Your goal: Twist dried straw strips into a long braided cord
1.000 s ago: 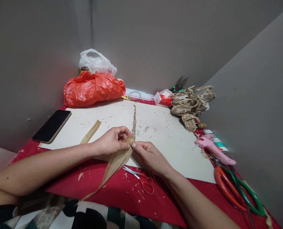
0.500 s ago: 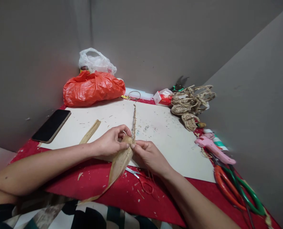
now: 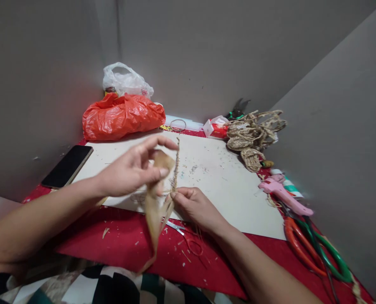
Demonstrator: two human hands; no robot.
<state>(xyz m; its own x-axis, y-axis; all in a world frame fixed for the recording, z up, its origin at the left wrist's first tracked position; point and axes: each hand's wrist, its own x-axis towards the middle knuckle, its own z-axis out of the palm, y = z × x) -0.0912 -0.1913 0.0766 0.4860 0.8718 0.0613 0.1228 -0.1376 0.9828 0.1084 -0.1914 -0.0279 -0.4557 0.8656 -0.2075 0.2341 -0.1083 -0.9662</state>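
Currently, the left hand is pinching the husk under its thumb, index finger extending, while the right hand is pinching the near end of the cord. From the right hand, the nearer one, the cord is running lengthwise toward the back wall; the husk is hanging to its left. Beneath, a pale sheet is covering part of the red desk.

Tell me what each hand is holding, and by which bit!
Left hand: a dry leaf strip, near its upper end. Right hand: a thin braid, pinched at its near end.
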